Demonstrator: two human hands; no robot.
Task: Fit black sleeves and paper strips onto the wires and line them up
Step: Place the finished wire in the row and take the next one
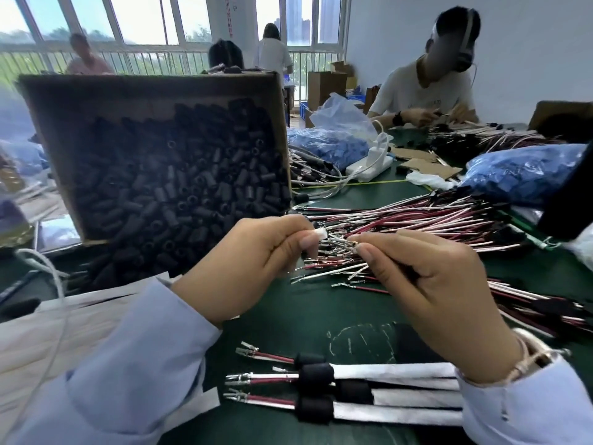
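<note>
Fingertips (306, 242) of the left hand (250, 268) pinch a small white paper strip (321, 233). The right hand (433, 284) pinches thin red-and-white wires (341, 244) by their metal ends, probably for fitting. At 6 o'clock, finished paper-wrapped wires (385, 372) lie aligned. At 10 o'clock, a brown cardboard box (154, 83) tilts short black tubular sleeves (179, 187) within reach.
</note>
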